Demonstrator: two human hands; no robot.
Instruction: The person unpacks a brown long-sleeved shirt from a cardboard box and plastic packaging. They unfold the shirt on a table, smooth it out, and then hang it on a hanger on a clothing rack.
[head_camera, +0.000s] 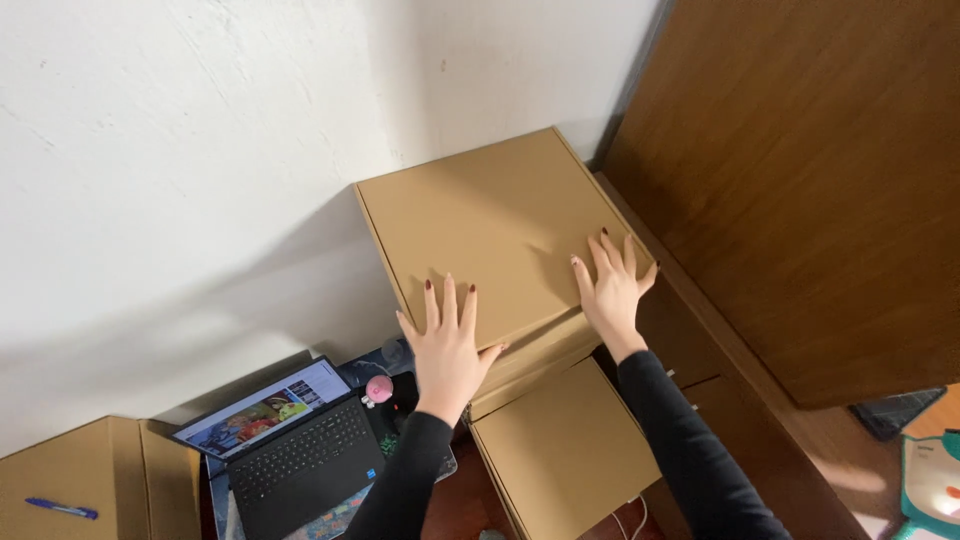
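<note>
A flat brown cardboard box (490, 220) lies on top of a stack of similar boxes against the white wall. My left hand (447, 345) rests flat on its near left edge, fingers spread. On the box's near right corner my right hand (612, 285) presses flat, its fingers also spread. Both arms wear black sleeves. Below the stack, a lower cardboard box (565, 450) sticks out toward me.
An open black laptop (290, 440) with a lit screen sits at the lower left, a small pink object (379, 389) beside it. A cardboard box (80, 480) with a blue pen (62, 508) on it stands far left. A brown wooden cabinet (800, 180) fills the right.
</note>
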